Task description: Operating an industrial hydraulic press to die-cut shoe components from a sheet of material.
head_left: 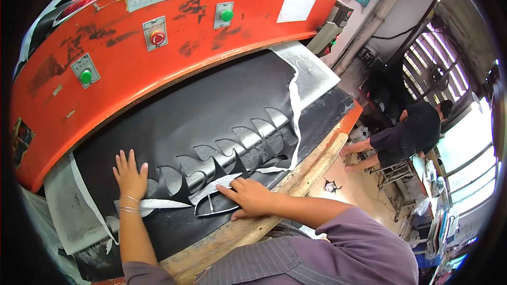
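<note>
A large sheet of black leather-like material (174, 105) lies on the bed of a red press. Curved cut-outs run in a row along its near side, with pale backing showing at torn edges. My left hand (131, 175) lies flat on the sheet's left part, fingers spread. At the near edge, my right hand (249, 196) has its thumb and fingers around the right end of a cutting die (216, 210), a narrow curved outline with a thin crossbar. Part of that end is hidden under the hand.
Across the far side stands the red press beam (116, 47), with green buttons (226, 16) and a red button (158, 38). A worn wooden rail (311, 166) edges the table near me. At the right, another person (409, 132) in dark clothes is by a cluttered bench.
</note>
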The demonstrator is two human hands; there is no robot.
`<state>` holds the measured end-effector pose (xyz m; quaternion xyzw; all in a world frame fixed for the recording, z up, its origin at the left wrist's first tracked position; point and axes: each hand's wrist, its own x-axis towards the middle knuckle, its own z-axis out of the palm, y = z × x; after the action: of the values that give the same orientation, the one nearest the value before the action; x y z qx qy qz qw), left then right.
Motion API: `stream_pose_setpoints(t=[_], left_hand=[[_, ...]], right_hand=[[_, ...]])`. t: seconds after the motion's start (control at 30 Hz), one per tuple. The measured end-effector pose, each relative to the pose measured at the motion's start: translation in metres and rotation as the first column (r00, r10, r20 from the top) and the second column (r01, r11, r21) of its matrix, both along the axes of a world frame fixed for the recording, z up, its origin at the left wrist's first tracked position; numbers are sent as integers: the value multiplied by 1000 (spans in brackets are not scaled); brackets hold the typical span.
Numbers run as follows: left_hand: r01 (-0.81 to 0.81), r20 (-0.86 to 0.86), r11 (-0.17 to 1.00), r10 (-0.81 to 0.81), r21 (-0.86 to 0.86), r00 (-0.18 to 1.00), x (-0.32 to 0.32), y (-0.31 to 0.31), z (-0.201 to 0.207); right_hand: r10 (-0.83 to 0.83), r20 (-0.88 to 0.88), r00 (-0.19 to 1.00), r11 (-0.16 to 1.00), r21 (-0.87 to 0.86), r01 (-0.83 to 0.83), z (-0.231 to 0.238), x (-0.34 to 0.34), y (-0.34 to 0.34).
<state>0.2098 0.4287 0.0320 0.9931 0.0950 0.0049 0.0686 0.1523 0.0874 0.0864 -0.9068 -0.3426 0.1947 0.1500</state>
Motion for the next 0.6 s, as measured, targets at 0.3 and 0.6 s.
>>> stream_pose_setpoints(t=[0.3, 0.6], left_hand=[[-81, -132, 997, 77, -19, 988, -51, -24, 10], [-262, -85, 965, 263, 23, 961, 42, -109, 8]], right_hand=[[3, 101, 995, 994, -109, 8, 32, 67, -144], [-154, 345, 926, 943, -229, 243, 55, 158, -379]])
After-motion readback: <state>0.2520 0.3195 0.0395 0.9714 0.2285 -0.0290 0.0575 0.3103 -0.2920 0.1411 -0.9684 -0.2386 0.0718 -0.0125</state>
